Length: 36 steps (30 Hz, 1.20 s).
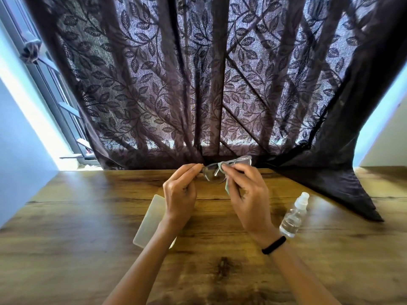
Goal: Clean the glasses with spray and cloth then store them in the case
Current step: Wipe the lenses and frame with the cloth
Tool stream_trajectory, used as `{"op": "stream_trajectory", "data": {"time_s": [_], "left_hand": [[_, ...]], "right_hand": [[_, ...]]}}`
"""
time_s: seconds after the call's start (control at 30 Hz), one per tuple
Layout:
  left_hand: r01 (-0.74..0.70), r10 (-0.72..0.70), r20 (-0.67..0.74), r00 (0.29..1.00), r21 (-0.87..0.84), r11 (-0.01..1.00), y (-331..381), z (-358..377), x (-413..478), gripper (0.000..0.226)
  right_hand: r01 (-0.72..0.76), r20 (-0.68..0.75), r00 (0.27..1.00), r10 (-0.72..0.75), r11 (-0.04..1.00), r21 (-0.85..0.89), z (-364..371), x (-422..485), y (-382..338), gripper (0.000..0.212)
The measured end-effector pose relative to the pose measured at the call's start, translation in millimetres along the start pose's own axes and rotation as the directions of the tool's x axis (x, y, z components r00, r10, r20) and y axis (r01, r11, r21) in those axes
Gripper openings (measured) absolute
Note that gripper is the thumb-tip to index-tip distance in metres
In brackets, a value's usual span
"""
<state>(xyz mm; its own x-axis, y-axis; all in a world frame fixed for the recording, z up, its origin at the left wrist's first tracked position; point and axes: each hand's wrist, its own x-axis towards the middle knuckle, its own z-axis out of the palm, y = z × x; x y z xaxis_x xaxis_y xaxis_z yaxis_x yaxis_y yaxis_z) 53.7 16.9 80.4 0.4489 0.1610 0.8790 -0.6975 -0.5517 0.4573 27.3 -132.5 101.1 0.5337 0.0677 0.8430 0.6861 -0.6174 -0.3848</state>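
Observation:
I hold clear-framed glasses [211,174] up over the far middle of the wooden table [88,238]. My left hand [181,190] pinches their left end. My right hand [247,194] presses a pale grey-green cloth [226,166] onto the right lens, and the cloth hides most of that lens. A small clear spray bottle [294,215] with a white cap lies tilted on the table right of my right wrist. The translucent pale case [149,221] lies shut on the table under my left forearm, partly hidden by it.
A dark leaf-patterned curtain [198,84] hangs right behind the table's far edge, and its right end drapes onto the tabletop [343,190]. A window frame [55,95] and a pale wall lie at the left. A black band [274,245] circles my right wrist.

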Motion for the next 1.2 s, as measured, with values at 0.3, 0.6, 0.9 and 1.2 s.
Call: {"op": "stream_trajectory", "data": {"time_s": [0.3,0.6,0.9,1.2], "left_hand": [[-0.023,0.023,0.009,1.000,-0.026,0.999,6,4,4,0.025],[0.015,-0.015,-0.047,0.999,0.008,1.000,7,-4,10,0.030],[0.025,-0.025,-0.044,0.999,0.000,1.000,8,-1,6,0.033],[0.028,-0.029,-0.070,0.997,-0.009,1.000,2,-2,4,0.035]], "right_hand": [[0.141,0.093,0.987,-0.129,0.979,-0.144,3,4,-17,0.030],[-0.090,-0.069,0.994,0.085,0.993,-0.074,-13,3,17,0.025],[-0.203,-0.180,0.962,0.204,0.979,0.025,-26,21,32,0.026],[-0.102,0.037,0.995,0.098,0.984,0.149,-10,-1,5,0.027]]}}
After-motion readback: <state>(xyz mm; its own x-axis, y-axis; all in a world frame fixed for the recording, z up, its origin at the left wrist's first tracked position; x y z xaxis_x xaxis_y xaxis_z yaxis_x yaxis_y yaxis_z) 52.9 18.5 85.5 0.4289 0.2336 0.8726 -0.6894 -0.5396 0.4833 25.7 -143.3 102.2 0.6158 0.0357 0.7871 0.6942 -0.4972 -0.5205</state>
